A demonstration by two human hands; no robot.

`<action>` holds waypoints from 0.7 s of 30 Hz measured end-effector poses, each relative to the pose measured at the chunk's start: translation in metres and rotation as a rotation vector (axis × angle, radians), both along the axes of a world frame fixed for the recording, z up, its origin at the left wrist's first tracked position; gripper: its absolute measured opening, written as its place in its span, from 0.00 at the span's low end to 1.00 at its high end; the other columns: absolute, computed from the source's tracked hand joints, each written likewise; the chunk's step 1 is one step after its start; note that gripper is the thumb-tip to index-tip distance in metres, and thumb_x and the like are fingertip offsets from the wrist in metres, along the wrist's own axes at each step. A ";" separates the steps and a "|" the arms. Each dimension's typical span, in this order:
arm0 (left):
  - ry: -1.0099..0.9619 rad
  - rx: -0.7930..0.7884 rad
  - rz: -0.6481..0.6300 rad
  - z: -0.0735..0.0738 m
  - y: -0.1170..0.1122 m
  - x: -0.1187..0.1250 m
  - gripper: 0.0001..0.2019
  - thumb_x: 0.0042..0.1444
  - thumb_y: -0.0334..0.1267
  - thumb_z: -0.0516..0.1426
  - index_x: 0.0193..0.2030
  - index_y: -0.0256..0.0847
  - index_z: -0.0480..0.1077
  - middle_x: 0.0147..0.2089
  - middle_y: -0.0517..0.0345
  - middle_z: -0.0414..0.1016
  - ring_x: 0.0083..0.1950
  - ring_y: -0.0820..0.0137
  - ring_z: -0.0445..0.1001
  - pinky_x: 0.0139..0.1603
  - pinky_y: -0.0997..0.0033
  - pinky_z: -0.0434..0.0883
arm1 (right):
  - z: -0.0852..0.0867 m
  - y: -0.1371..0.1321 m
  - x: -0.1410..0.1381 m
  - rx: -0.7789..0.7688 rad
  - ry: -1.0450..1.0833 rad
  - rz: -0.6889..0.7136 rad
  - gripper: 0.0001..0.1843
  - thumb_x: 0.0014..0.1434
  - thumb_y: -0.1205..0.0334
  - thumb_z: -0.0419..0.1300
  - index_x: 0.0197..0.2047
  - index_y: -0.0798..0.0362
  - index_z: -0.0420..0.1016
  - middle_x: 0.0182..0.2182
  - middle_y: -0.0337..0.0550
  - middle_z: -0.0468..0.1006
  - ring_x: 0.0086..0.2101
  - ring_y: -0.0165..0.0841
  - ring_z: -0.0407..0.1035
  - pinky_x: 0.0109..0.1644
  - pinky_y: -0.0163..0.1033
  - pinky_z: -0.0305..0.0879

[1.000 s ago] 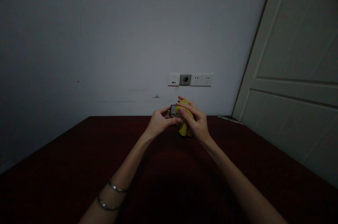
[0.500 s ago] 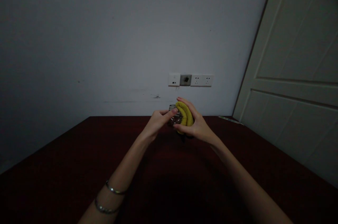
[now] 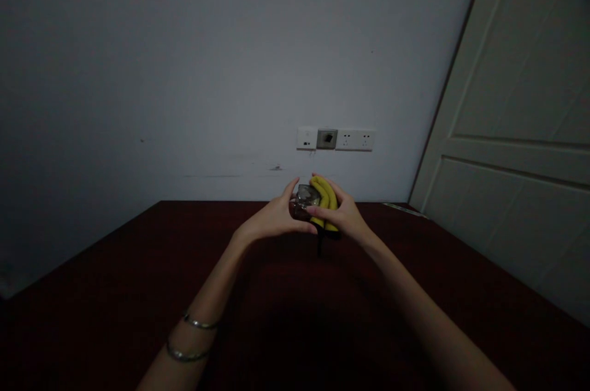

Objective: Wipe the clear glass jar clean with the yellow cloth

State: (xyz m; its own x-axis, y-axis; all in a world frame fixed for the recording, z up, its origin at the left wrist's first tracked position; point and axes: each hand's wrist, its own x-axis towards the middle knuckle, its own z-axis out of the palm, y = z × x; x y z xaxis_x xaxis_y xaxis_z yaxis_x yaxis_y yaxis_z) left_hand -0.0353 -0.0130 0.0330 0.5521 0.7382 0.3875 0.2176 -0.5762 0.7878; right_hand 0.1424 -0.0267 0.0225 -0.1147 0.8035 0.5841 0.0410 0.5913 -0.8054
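My right hand is wrapped round a soft-looking yellow thing with two rounded, padded ridges and a black lower end. Its thumb presses across the near face. A dark strap-like piece hangs below. Against the left side of the yellow part sits a clear, shiny, smoke-tinted item, whose kind I cannot make out. My left hand curves round that clear item, thumb stretched beneath it and index finger raised at its left edge. The other left fingers are mostly hidden. Two silver bangles circle my left forearm.
A dark red table spreads under my arms and meets a pale wall. Sockets and switches are set in the wall behind my hands. A flat, narrow strip lies at the back right, near a white panelled door.
My left thumb has moved from the face of the clear item to below it, and the left hand has spread wider. More of the clear item and the hanging strap now shows.
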 end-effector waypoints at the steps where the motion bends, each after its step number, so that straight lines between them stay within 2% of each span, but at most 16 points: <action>1: -0.005 0.051 0.019 0.000 0.000 0.001 0.56 0.33 0.42 0.70 0.67 0.37 0.45 0.61 0.38 0.62 0.62 0.51 0.62 0.62 0.48 0.57 | 0.000 0.000 -0.001 -0.016 0.008 0.010 0.41 0.39 0.56 0.70 0.57 0.51 0.65 0.51 0.48 0.73 0.49 0.42 0.69 0.55 0.48 0.66; 4: -0.027 0.128 0.039 0.001 0.000 0.002 0.46 0.33 0.43 0.70 0.60 0.38 0.57 0.57 0.43 0.68 0.57 0.54 0.67 0.58 0.53 0.62 | 0.001 -0.002 -0.002 -0.027 0.013 0.031 0.40 0.39 0.56 0.70 0.57 0.51 0.65 0.51 0.48 0.73 0.50 0.42 0.69 0.55 0.48 0.65; 6: -0.025 0.148 0.067 0.003 -0.001 0.002 0.41 0.32 0.43 0.70 0.56 0.39 0.61 0.52 0.46 0.71 0.53 0.56 0.70 0.55 0.55 0.65 | 0.000 -0.001 -0.002 -0.017 -0.002 0.041 0.41 0.40 0.55 0.70 0.57 0.51 0.64 0.52 0.48 0.72 0.50 0.42 0.68 0.56 0.48 0.65; 11: -0.002 0.209 0.118 0.003 -0.002 0.001 0.39 0.31 0.42 0.70 0.53 0.39 0.63 0.47 0.49 0.74 0.50 0.58 0.72 0.52 0.57 0.67 | -0.002 0.001 0.001 0.074 -0.104 0.111 0.37 0.50 0.50 0.64 0.61 0.47 0.58 0.56 0.48 0.68 0.55 0.41 0.64 0.61 0.50 0.60; 15: -0.003 0.243 0.149 -0.001 -0.001 0.002 0.40 0.31 0.43 0.70 0.54 0.38 0.63 0.47 0.50 0.73 0.48 0.59 0.71 0.50 0.57 0.67 | 0.001 -0.010 -0.003 0.266 -0.281 -0.006 0.27 0.59 0.50 0.56 0.60 0.44 0.61 0.63 0.47 0.58 0.63 0.40 0.50 0.66 0.54 0.47; 17: -0.028 0.231 0.145 -0.003 -0.001 0.003 0.36 0.35 0.42 0.69 0.53 0.39 0.63 0.46 0.51 0.74 0.46 0.61 0.72 0.48 0.59 0.68 | 0.004 -0.018 -0.006 0.368 -0.375 -0.043 0.23 0.60 0.52 0.55 0.59 0.43 0.64 0.65 0.45 0.53 0.64 0.40 0.46 0.67 0.55 0.45; 19: -0.072 0.221 0.109 -0.003 -0.002 0.004 0.35 0.36 0.41 0.68 0.52 0.38 0.63 0.46 0.52 0.74 0.45 0.62 0.73 0.47 0.60 0.69 | 0.006 -0.022 -0.008 0.450 -0.403 -0.055 0.20 0.61 0.54 0.54 0.57 0.42 0.66 0.65 0.43 0.54 0.64 0.39 0.49 0.66 0.54 0.47; 21: -0.098 0.237 0.061 -0.002 -0.005 0.006 0.37 0.33 0.42 0.70 0.52 0.37 0.63 0.47 0.50 0.73 0.48 0.61 0.72 0.50 0.59 0.69 | 0.008 -0.020 -0.009 0.494 -0.333 -0.075 0.16 0.63 0.56 0.53 0.54 0.42 0.70 0.62 0.42 0.59 0.62 0.37 0.54 0.65 0.53 0.51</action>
State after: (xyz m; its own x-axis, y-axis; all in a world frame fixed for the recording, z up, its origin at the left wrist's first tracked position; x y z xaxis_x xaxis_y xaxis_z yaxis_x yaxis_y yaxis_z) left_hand -0.0294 -0.0176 0.0313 0.4607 0.6511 0.6032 0.1873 -0.7356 0.6510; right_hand 0.1339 -0.0470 0.0303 -0.3088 0.4591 0.8330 0.3003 0.8781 -0.3726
